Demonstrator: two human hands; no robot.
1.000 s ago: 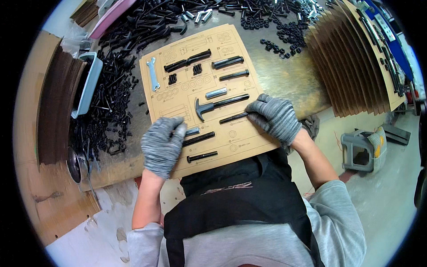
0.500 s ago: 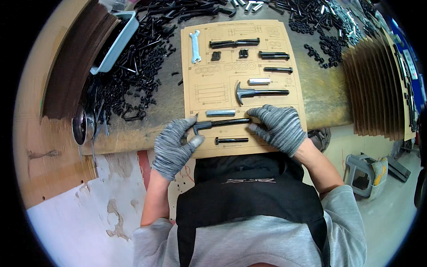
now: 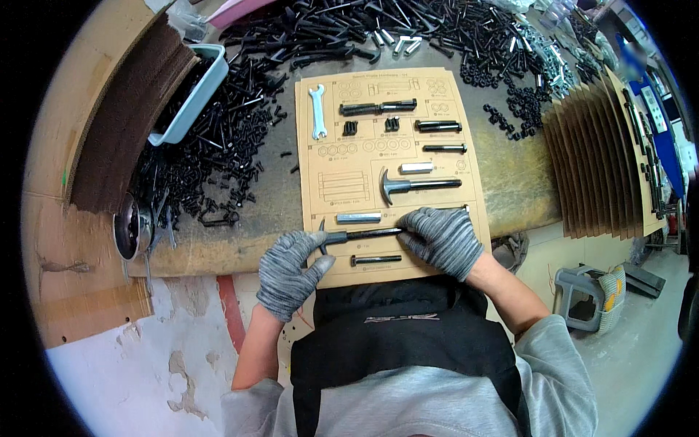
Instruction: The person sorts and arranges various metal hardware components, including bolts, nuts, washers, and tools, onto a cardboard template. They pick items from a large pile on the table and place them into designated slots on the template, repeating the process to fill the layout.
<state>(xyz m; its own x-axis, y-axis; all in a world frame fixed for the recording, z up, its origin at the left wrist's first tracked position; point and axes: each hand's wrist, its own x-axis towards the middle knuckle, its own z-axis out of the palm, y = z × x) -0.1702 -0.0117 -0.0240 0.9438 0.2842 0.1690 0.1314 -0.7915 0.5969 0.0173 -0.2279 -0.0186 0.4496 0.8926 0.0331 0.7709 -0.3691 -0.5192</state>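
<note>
A brown printed card (image 3: 408, 275) bears black bolts and metal parts. Across its lower part lies a black hook-headed rod (image 3: 357, 234). My gloved left hand (image 3: 291, 273) is beside its head, forefinger touching it, thumb spread apart. My gloved right hand (image 3: 444, 242) pinches the rod's plain end, its lower fingers hidden. A bolt end (image 3: 464, 209) pokes out beside that hand. Between my hands are a silver sleeve (image 3: 358, 218) above the rod and a black bolt (image 3: 376, 260) below. Farther up lie another hook-headed rod (image 3: 422, 185), a short silver sleeve (image 3: 416, 168) and a silver wrench (image 3: 317, 111).
Heaps of black screws (image 3: 211, 160) and nuts (image 3: 513, 113) cover the worn bench (image 3: 269, 211). A light blue tray (image 3: 191, 98) stands left near a steel bowl (image 3: 131, 227). Upright cardboard sheets (image 3: 593, 160) line the right, above a grey plastic stool (image 3: 582, 295).
The card and bench sit lower in the picture. My right forefinger and thumb have come closer together at the rod's end. My left hand keeps its place by the hook head.
</note>
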